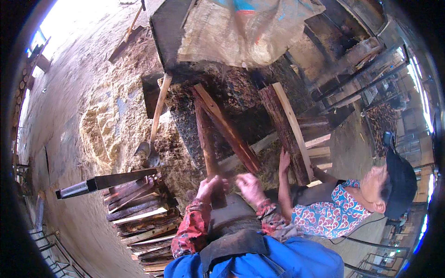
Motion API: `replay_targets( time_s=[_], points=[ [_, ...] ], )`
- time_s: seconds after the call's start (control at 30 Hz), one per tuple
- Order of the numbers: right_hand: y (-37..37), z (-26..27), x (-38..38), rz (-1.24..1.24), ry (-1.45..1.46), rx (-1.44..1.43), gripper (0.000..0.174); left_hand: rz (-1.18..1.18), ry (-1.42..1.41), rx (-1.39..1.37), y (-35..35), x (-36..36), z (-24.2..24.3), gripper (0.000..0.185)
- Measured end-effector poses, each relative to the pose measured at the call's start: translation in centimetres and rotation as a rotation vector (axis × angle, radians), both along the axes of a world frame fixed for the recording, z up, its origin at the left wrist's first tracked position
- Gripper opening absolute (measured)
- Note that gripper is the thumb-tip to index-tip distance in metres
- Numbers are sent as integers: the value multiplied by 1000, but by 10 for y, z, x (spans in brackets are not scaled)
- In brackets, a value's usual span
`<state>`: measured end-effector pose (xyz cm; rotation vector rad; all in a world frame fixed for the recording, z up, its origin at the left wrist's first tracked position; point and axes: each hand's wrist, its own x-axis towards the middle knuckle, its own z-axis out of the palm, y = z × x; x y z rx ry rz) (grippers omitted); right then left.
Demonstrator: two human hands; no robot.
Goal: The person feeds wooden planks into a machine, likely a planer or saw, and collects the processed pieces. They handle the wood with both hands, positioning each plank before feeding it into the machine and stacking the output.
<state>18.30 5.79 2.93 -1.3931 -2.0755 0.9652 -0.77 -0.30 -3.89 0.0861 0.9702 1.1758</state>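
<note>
In front of my body, my left hand (pixel 207 188) is closed around the near end of a long bark-edged wood strip (pixel 204 139), which points away from me towards the machine. To its right my right hand (pixel 249 186) is raised with bent fingers, apart from the wood; the image is blurred there, and whether it holds something I cannot tell. A second reddish-brown wood strip (pixel 227 130) lies slantwise beyond my hands, its far end crossing the first one.
On the right a co-worker in a cap (pixel 401 184) holds bark-edged boards (pixel 283 135). Stacked wood slabs (pixel 149 215) lie at lower left, beside a metal bar (pixel 104 182). A shovel (pixel 161 107) leans near sawdust (pixel 100 132). A worn sheet (pixel 240 38) covers the machine.
</note>
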Motion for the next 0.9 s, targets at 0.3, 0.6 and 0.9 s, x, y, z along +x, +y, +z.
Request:
replay_targets(
  time_s=[0.3, 0.6, 0.9],
  points=[
    [107, -62, 64, -201, 26, -393, 35, -37, 135, 26, -2, -1, -35, 38],
    [72, -12, 38, -70, 553, -802, 27, 73, 87, -36, 1, 4, 27, 33],
    [65, 18, 14, -87, 791, -876, 30, 124, 35, 12, 5, 20, 52, 47]
  ],
)
